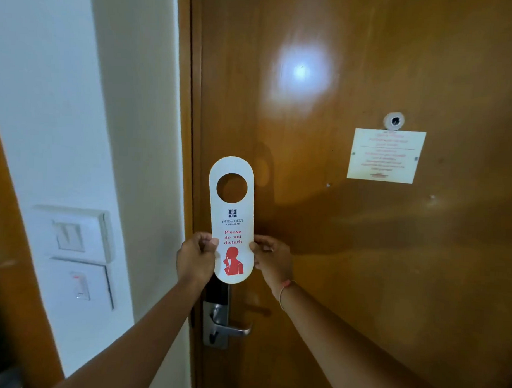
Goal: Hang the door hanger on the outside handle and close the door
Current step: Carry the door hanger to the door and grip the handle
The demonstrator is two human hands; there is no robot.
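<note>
**Still at the start: hanger in hand, door shut**

Currently the door hanger (230, 222) is held upright in front of the wooden door (363, 255), its round hole at the top and the red "Please do not disturb" print facing the camera. Left hand (196, 257) pinches its left edge, thumb on the front face and fingers curled behind. Right hand (272, 259) pinches the right edge in the same way. Both hands are closed on the card low down, level with the red figure.

Progress, judged from this view: nothing is hung yet. The hanger sits above the lever handle (232, 328) and clear of it. The peephole (394, 121) and the notice (386, 155) suggest this is the inside face, so the handle in view is probably not the target. The door appears closed against its frame (190, 133). Remaining: open it, reach the outside handle, slip the hole over it, close again.

Hidden or unclear: the outside handle is not visible at all. The card covers the top of the lock plate (215, 314). Notice text is too blurred to read. Wall switches (73, 236) at the left are soft in focus.
</note>
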